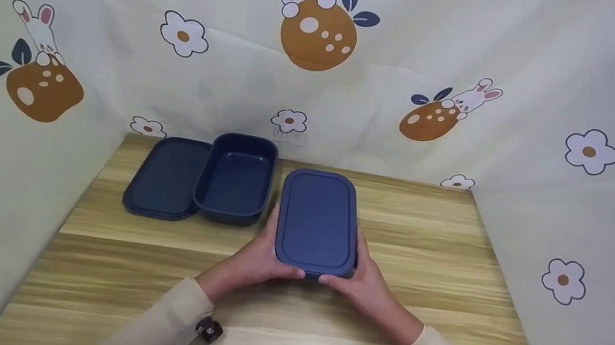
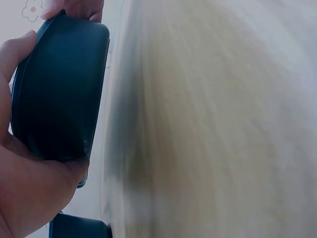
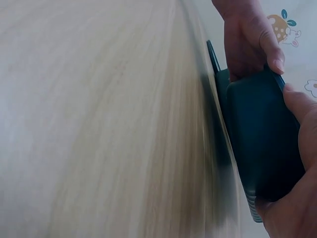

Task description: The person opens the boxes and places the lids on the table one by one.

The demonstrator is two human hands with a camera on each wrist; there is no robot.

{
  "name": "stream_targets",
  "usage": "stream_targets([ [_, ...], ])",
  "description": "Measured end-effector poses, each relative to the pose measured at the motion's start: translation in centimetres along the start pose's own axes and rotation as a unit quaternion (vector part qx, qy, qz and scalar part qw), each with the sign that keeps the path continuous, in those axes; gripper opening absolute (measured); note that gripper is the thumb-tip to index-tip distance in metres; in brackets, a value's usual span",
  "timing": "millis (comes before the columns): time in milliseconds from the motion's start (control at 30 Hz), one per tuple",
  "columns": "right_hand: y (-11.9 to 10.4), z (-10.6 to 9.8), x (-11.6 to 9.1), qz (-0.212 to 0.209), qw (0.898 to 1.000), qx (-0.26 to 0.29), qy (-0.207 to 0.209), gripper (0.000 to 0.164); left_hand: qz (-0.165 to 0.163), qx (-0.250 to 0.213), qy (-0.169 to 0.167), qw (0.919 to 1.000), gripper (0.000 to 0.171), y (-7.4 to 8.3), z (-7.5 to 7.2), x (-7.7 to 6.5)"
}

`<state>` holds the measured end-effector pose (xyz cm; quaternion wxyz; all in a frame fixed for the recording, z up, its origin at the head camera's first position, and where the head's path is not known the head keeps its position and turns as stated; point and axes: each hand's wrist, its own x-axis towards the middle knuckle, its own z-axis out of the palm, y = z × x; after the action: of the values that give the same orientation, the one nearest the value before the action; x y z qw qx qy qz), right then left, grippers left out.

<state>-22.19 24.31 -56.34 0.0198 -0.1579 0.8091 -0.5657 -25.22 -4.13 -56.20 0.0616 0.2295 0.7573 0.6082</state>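
Observation:
Both hands grip a blue rectangular lunch box point(image 1: 318, 220) with its lid on, one hand along each long side. The left hand point(image 1: 257, 258) has its thumb at the near edge of the lid and its fingers along the box's left wall. Mirroring it, the right hand point(image 1: 368, 278) sets its thumb at the near edge, with the fingers along the right wall. In the left wrist view the dark side of the lunch box point(image 2: 62, 89) shows above the tabletop. The right wrist view shows its wall point(image 3: 265, 136) between both hands.
An open blue container point(image 1: 237, 179) stands at the back left, nothing visible inside. Beside it, a matching flat lid point(image 1: 167, 177) lies partly behind the container's left edge. The wooden table point(image 1: 422, 232) is enclosed by pale printed cloth point(image 1: 225, 82) at the back and sides.

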Motion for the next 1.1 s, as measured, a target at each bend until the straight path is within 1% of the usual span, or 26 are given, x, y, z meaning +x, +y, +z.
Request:
stream_targets([
  [133,0.1,0.3,-0.3,-0.005,1.0,0.0,0.002,0.14,-0.037,0.015,-0.002,0.9992,0.161,0.2,-0.2,-0.6],
  [233,0.2,0.4,-0.6,-0.011,1.0,-0.005,0.004,0.141,-0.057,0.028,-0.006,0.998,0.16,0.3,-0.2,-1.0],
  [300,0.3,0.5,-0.8,-0.009,1.0,-0.007,0.003,0.141,-0.064,0.032,-0.008,0.9974,0.159,0.4,-0.1,-1.3],
  [500,0.1,0.6,-1.7,0.005,1.0,-0.019,-0.001,0.141,-0.07,0.033,-0.015,0.9969,0.159,0.3,0.2,-2.0],
  [600,0.1,0.7,-2.1,0.005,1.0,-0.011,-0.004,0.139,-0.064,0.039,-0.013,0.9971,0.159,0.1,0.3,-2.4],
  [767,0.2,1.1,-2.4,0.009,1.0,0.004,-0.013,0.137,-0.062,0.044,-0.01,0.997,0.159,0.1,0.4,-3.1],
  [933,0.3,1.3,-2.8,0.008,1.0,0.0,-0.017,0.137,-0.063,0.042,-0.01,0.9971,0.159,0.0,0.4,-3.8],
  [1100,0.4,1.5,-3.1,0.014,1.0,0.0,-0.023,0.139,-0.074,0.041,-0.016,0.9962,0.16,-0.1,0.4,-4.3],
])
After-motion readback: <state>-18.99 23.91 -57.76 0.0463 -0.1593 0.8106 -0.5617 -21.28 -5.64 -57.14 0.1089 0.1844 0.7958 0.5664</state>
